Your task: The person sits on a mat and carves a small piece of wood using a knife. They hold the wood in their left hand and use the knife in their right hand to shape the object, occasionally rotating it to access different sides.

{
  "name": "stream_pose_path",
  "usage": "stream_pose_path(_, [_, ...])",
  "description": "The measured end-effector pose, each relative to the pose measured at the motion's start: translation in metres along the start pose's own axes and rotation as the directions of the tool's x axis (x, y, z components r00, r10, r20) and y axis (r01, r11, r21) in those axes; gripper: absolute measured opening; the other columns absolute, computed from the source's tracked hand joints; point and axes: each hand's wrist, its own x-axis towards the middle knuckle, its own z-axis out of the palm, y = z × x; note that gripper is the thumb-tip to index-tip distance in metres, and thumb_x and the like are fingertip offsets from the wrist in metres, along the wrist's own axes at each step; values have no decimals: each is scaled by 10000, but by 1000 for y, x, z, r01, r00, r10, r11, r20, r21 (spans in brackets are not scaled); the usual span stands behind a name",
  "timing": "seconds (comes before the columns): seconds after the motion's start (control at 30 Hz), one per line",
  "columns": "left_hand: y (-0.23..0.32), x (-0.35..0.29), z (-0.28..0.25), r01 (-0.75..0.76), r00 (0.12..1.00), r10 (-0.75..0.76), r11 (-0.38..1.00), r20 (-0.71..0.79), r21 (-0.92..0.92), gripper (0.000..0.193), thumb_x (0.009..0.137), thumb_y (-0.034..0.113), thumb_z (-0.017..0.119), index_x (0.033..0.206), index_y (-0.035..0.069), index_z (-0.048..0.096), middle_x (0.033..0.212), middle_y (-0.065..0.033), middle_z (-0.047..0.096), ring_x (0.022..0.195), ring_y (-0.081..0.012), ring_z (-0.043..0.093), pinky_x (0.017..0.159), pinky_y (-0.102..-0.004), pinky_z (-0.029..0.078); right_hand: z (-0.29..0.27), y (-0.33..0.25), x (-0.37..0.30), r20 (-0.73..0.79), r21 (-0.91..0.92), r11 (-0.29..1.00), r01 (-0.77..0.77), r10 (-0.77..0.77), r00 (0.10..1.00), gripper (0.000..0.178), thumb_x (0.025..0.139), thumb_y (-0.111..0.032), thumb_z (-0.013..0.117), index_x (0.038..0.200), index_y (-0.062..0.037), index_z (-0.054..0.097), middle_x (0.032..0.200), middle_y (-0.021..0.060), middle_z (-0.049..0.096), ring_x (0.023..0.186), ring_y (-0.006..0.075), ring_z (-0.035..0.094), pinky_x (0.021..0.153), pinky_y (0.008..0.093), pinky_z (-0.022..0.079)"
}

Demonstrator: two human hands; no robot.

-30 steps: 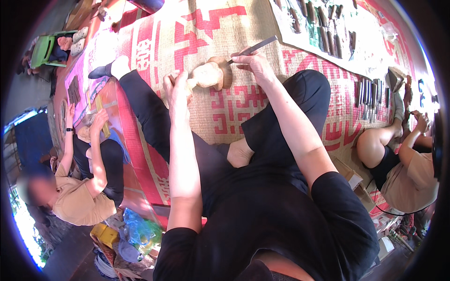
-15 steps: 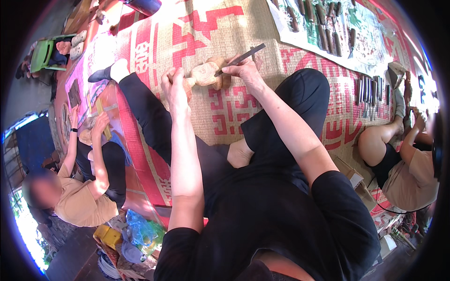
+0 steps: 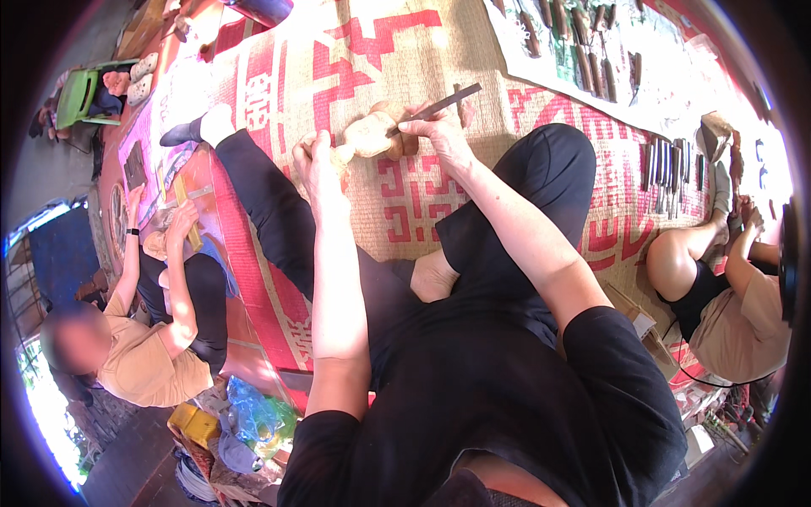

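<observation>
Pale wood, a small carved block (image 3: 369,135), sits in my left hand (image 3: 316,160), fingers wrapped around its near end, above the woven red-patterned mat (image 3: 355,59) toward its far edge. My right hand (image 3: 431,131) is pinched shut on a dark chisel (image 3: 435,107), its tip against the block. More chisels (image 3: 667,165) lie along the mat's right edge.

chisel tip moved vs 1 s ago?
Yes. The chisel in the right hand swung down: its far tip dropped toward the red pattern on the mat, its near end now against the wood carving.
</observation>
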Motion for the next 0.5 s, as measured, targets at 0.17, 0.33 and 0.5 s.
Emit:
stream_pose_path(0.17, [1, -1, 1, -5, 1000, 5, 1000, -20, -2, 339, 893, 233, 634, 1129, 39, 488, 976, -74, 522, 788, -150, 581, 686, -292, 482, 2, -9, -3, -57, -10, 998, -56, 55, 997, 191, 755, -17, 732, 931, 15, 665, 867, 84, 687, 839, 167, 630, 836, 331, 481])
stream_pose_path(0.33, [-3, 2, 4, -11, 1000, 11, 1000, 0, 2, 236, 908, 285, 623, 1051, 135, 511, 797, -9, 494, 665, -93, 532, 511, -259, 428, -8, -6, 2, -136, 51, 995, -83, 89, 987, 193, 771, -19, 720, 954, 18, 672, 892, 101, 696, 824, 181, 662, 800, 324, 518])
stream_pose_path(0.5, [0, 1, 10, 71, 997, -70, 997, -33, 36, 220, 911, 246, 628, 1056, 143, 499, 783, -11, 511, 615, -92, 525, 554, -248, 431, -9, 2, 3, -5, -22, 998, 53, -53, 999, 228, 773, -46, 739, 974, 23, 654, 963, 107, 680, 833, 192, 662, 828, 335, 524])
